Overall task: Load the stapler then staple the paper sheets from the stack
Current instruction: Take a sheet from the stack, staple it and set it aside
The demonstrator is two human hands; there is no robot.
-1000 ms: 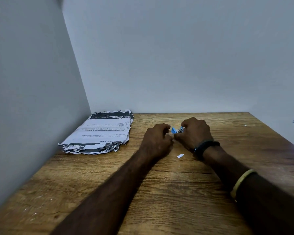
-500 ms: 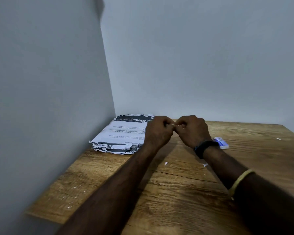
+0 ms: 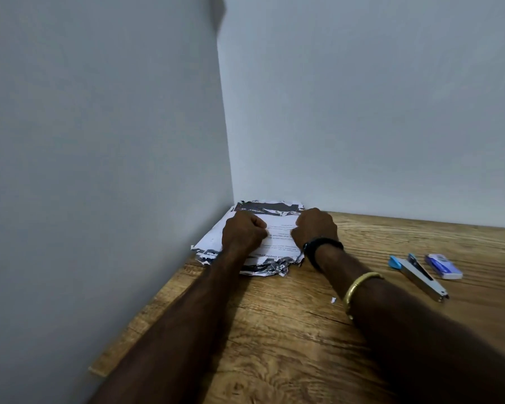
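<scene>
In the head view, a small blue and white box lies on the wooden table at the right; what is inside it cannot be made out. Just beside it on the near side lies the stapler, swung open with its metal channel facing up and blue parts at its far end; whether any staples sit in it is too small to tell. The stack of paper sheets lies in the far corner where two grey walls meet, its edges torn and crumpled. The left hand and right hand are over the stack, both with fingers curled under; whether they grip anything cannot be told. The stapler is well to the right of both hands. The right arm wears a black wristband and a gold bangle, with a tiny white scrap on the table beside it.
</scene>
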